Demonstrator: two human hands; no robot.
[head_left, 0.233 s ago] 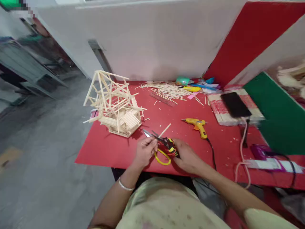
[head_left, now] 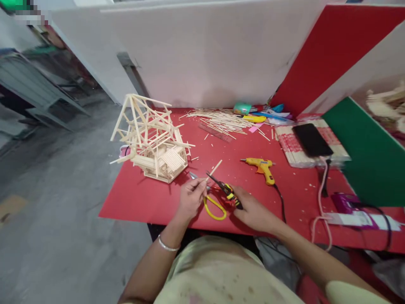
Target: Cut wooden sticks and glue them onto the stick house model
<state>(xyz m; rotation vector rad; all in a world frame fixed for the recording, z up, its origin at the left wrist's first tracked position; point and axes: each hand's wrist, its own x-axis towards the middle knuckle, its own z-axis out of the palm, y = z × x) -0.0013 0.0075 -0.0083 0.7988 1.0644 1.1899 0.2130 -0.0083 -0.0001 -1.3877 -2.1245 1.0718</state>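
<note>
A red tabletop spreads before the person. The open-framed stick model stands on its left part, beyond the left hand. A heap of loose sticks lies at the far edge by the wall. The right hand is closed around the handles of a hand tool, and the left hand has thumb and fingers pinched together on a stick. A yellow glue gun lies well apart, beyond the right hand. Yellow-handled scissors show between the hands, their blade tip just past the left fingers. The black-and-yellow hand tool points at the pinch. The single stick slants away from the left fingertips, its far end free, the tool's nose right at it; whether the jaws bite it cannot be told.
</note>
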